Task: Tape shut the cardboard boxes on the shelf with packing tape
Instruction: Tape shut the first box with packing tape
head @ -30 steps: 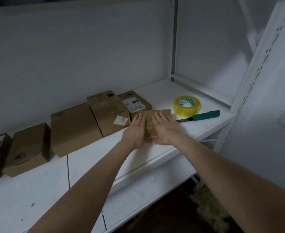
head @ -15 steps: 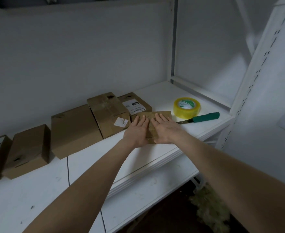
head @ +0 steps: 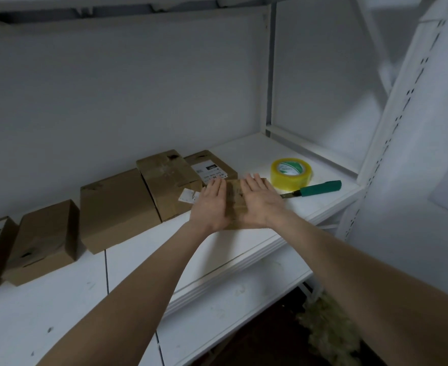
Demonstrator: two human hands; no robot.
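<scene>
Now, on the shelf [head: 257,154], the small box [head: 233,194] sits under both palms: left hand [head: 212,202] and right hand [head: 259,204] lie flat, fingers straight, pressing its top. If either hand lifts, the flaps may spring up. The tape roll [head: 291,173] and knife [head: 320,188] wait just right of that hold.

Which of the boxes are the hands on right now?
The small flat box nearest the tape roll. Left hand and right hand lie flat on its top; the other boxes stand in a row behind and left of it.
</scene>
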